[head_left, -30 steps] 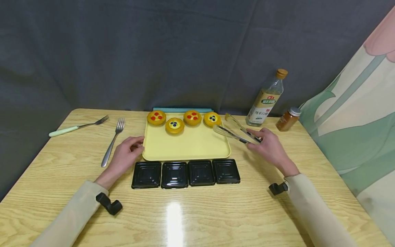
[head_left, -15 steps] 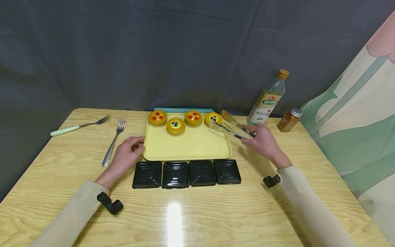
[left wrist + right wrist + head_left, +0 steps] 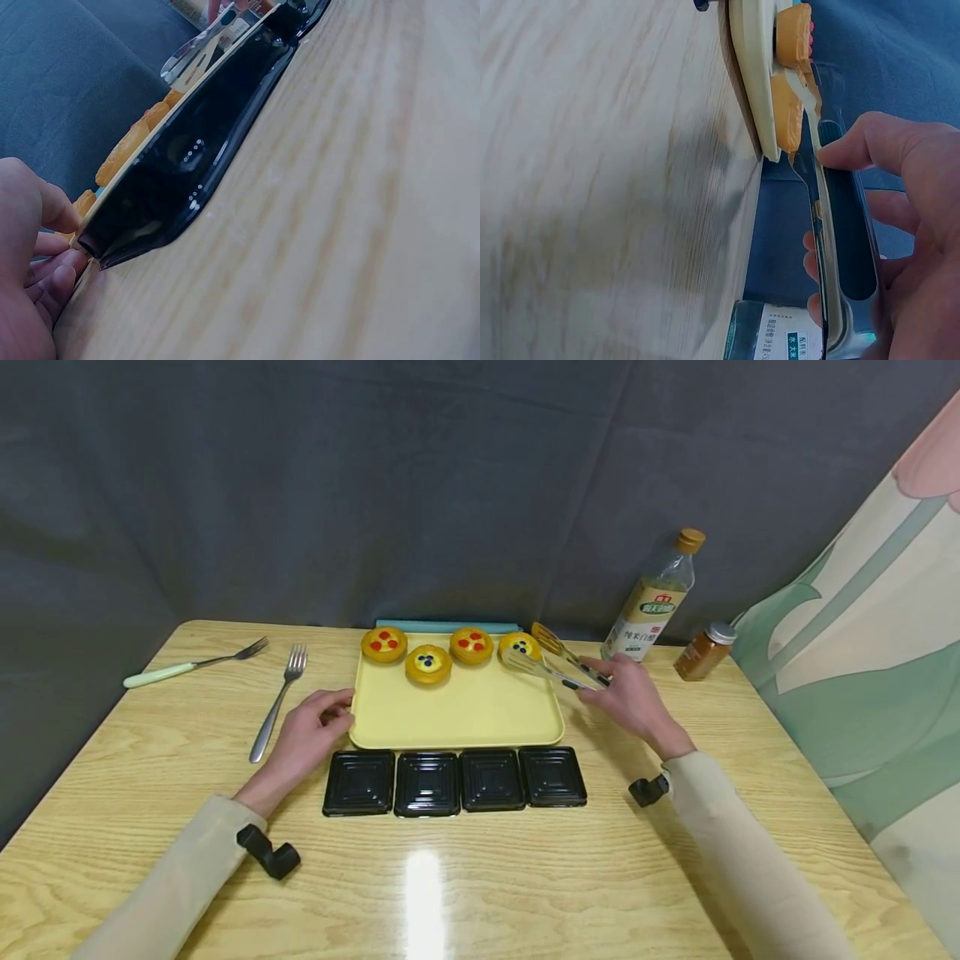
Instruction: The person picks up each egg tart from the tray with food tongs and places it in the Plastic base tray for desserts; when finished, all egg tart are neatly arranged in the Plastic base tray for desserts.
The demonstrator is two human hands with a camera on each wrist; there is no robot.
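My right hand (image 3: 626,695) grips a pair of tongs (image 3: 849,240), thumb on one arm and fingers on the other. The spread tong tips lie on either side of the far-right egg tart (image 3: 521,645), which has blue dots on top. Two tarts with red dots (image 3: 385,644) and another blue-dotted tart (image 3: 428,665) share the yellow tray (image 3: 457,714). At that tray's left edge, my left hand (image 3: 313,731) pinches the rim between thumb and fingers, as the left wrist view shows.
Several square black plastic trays (image 3: 427,783) line the yellow tray's near side. Two forks (image 3: 274,710) lie to the left. A glass bottle (image 3: 648,602) and a small brown jar (image 3: 705,652) stand back right. Dark cloth (image 3: 375,493) hangs behind the table.
My right hand has moved left and slightly away from me with the tongs, bringing their tips around the far-right tart. The left hand stays at the tray's edge.
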